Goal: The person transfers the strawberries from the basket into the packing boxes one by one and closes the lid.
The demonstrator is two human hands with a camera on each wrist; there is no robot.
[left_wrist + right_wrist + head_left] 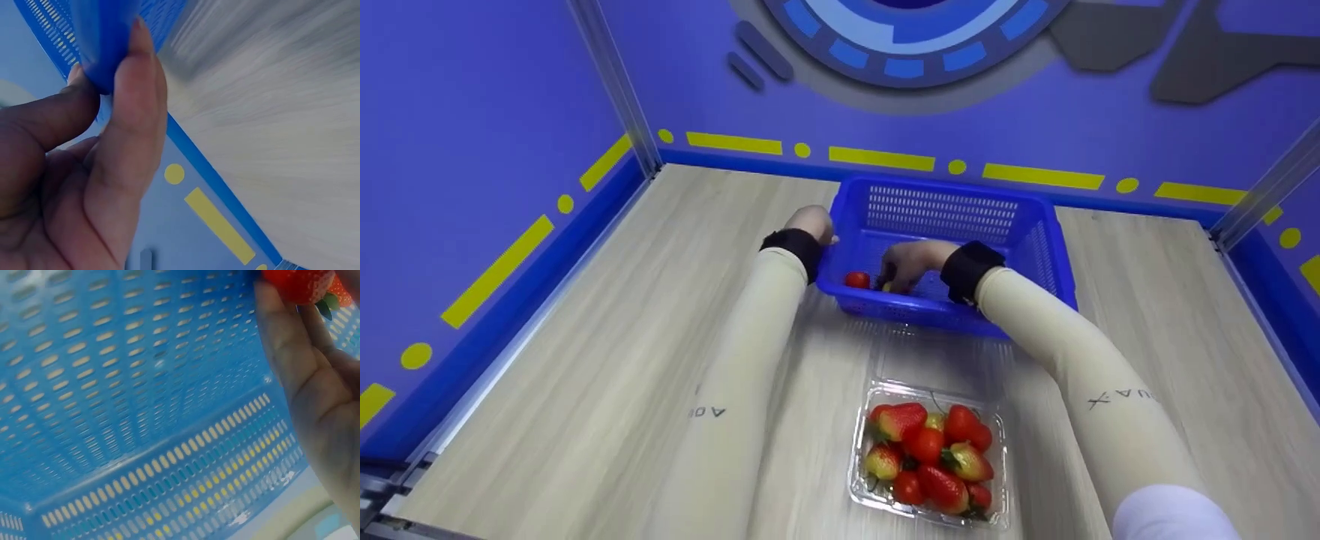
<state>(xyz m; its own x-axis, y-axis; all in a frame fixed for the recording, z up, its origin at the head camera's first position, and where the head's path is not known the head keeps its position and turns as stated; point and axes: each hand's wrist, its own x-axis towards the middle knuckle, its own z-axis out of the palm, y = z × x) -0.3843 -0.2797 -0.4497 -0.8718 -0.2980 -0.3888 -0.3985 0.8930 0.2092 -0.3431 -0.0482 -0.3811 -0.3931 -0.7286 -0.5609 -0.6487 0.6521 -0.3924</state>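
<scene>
My left hand (812, 222) is at the left side of a blue plastic basket (945, 305). In the left wrist view, its thumb and fingers (135, 112) pinch the basket's rim (104, 45). Reaching down inside the basket, my right hand (911, 264) has curled fingers around a strawberry, of which only a pale yellowish bit shows from the head. The right wrist view shows a red strawberry (298, 284) against the fingers, with a second one partly visible behind it. A red strawberry (856, 280) lies in the basket's front left corner, beside the right hand.
In front of the basket, a clear plastic punnet (855, 480) holds several strawberries (924, 445); its transparent lid stands open toward the basket. Both are on a light wood table (607, 360). Blue panels (720, 97) enclose the back and sides.
</scene>
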